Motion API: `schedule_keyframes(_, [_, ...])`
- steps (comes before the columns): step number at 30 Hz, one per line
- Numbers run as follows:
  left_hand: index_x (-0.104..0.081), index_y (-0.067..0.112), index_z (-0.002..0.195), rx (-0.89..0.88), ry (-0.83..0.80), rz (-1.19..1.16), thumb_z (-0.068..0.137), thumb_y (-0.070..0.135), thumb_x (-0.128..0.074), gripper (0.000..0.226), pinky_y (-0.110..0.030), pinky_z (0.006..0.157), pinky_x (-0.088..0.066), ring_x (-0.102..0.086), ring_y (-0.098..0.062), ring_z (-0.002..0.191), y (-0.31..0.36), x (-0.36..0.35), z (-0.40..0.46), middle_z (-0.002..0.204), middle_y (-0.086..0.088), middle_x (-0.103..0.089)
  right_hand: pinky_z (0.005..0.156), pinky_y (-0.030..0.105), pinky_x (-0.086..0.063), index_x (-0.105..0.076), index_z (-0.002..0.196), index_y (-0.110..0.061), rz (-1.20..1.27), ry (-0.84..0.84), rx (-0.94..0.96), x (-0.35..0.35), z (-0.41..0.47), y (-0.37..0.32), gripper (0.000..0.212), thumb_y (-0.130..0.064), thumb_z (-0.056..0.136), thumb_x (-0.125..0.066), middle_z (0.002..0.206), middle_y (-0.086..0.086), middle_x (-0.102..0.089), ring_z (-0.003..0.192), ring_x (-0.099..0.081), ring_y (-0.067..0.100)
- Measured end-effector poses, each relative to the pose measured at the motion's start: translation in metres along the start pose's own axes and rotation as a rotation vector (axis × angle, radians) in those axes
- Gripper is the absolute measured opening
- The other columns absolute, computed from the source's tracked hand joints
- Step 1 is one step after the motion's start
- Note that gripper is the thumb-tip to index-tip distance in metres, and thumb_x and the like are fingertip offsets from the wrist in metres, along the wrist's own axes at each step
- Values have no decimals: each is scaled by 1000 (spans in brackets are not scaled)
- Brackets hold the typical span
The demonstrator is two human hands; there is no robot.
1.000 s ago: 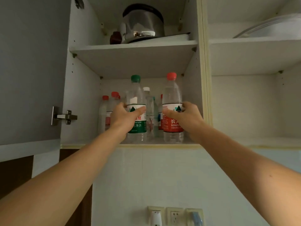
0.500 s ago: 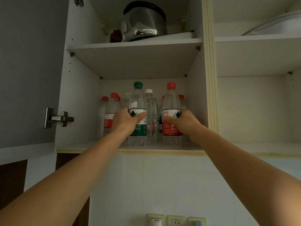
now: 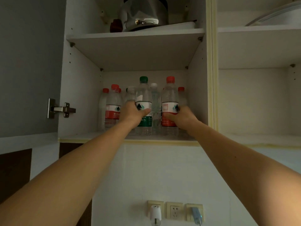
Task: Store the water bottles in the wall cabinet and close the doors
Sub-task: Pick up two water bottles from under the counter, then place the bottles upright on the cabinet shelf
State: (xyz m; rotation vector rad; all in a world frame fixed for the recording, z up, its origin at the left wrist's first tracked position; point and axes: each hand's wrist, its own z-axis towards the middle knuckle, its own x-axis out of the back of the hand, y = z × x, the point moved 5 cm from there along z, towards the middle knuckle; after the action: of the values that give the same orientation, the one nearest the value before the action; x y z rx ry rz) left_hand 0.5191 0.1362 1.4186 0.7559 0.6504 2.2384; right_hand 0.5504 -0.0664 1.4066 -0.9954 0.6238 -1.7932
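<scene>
My left hand (image 3: pixel 132 114) grips a green-capped, green-labelled water bottle (image 3: pixel 143 95) that stands on the lower shelf (image 3: pixel 78 137) of the open wall cabinet. My right hand (image 3: pixel 182 117) grips a red-capped, red-labelled bottle (image 3: pixel 169 95) beside it, also standing on that shelf. Several more bottles stand behind and to the left, among them a red-labelled one (image 3: pixel 113 105) and a white-capped one (image 3: pixel 154 97) between the two held bottles. The left cabinet door (image 3: pixel 29 62) is swung open.
A steel kettle (image 3: pixel 143 12) and a dark jar (image 3: pixel 116 26) sit on the upper shelf. The right cabinet compartment (image 3: pixel 254 101) holds a pale dish (image 3: pixel 276 15) on its upper shelf. A door hinge (image 3: pixel 61 109) juts out at left. Wall sockets (image 3: pixel 175 211) lie below.
Both hands have pushed their bottles deeper onto the lower shelf, away from its front edge. The view has shifted slightly upward and closer.
</scene>
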Motion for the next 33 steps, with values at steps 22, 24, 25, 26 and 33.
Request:
schedule_keyframes(22, [-68, 12, 91, -17, -353, -410, 104, 42, -50, 37, -21, 56, -54, -66, -10, 63, 57, 51, -297, 71, 1, -70, 69, 44, -51, -65, 86, 4, -226, 152, -16, 53, -370, -1, 45, -36, 101, -50, 75, 18, -67, 63, -60, 27])
schedule_keyframes(24, [-69, 12, 89, 43, -433, -445, 104, 41, -50, 37, -25, 55, -53, -65, -13, 60, 57, 32, -332, 67, 1, -69, 60, 36, -49, -68, 86, -3, -206, 127, -83, 64, -404, 21, 40, -34, 103, -50, 66, 7, -68, 53, -56, 15])
schedule_keyframes(25, [-68, 11, 89, 60, -473, -474, 104, 39, -51, 37, -27, 54, -52, -63, -15, 59, 55, 22, -350, 66, 0, -69, 54, 30, -47, -70, 86, -7, -186, 117, -113, 70, -421, 32, 37, -33, 103, -50, 63, 2, -67, 50, -55, 12])
schedule_keyframes(26, [-68, 9, 88, 77, -511, -501, 105, 38, -51, 37, -27, 54, -51, -62, -15, 58, 53, 12, -368, 65, 0, -68, 50, 23, -44, -70, 87, -12, -161, 109, -141, 75, -438, 44, 34, -33, 104, -49, 62, -1, -66, 49, -56, 11])
schedule_keyframes(33, [-70, 11, 88, 224, -745, -451, 105, 39, -50, 39, -22, 47, -46, -58, -11, 52, -1, -71, -535, 64, 0, -70, 45, 22, -44, -71, 92, -24, -31, -11, -325, 95, -563, 169, 30, -43, 100, -50, 68, -1, -69, 52, -62, 12])
